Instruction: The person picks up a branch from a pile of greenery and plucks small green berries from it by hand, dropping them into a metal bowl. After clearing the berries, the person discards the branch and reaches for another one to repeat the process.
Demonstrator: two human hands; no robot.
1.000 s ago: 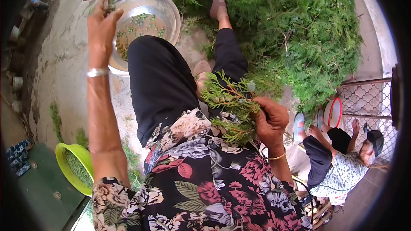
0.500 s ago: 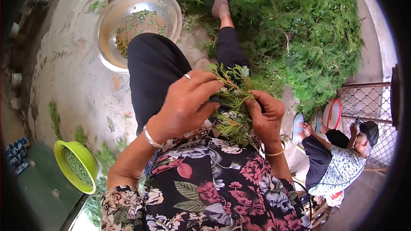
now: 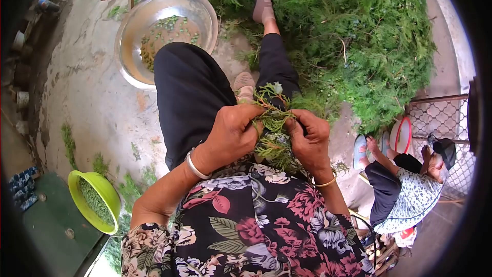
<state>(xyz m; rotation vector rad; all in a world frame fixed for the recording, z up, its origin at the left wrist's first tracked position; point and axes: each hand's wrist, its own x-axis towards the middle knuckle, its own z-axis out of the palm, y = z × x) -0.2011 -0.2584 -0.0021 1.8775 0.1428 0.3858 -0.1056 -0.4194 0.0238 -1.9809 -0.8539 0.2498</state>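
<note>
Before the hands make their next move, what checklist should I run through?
- Right hand closed on the leafy green sprig: ok.
- Left hand fingers at the sprig too: ok.
- Anything loose pinched in the left fingers: cannot tell, hidden.
- Wide silvery metal basin wholly in view: not ok, the black-trousered knee covers part.
- Round lime-green tub apart from both hands: ok.

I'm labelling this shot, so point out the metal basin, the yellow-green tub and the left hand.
Metal basin (image 3: pixel 125 46): head view, left side of the rim.
Yellow-green tub (image 3: pixel 116 203): head view, right wall.
Left hand (image 3: pixel 230 134): head view, back of hand.
</note>
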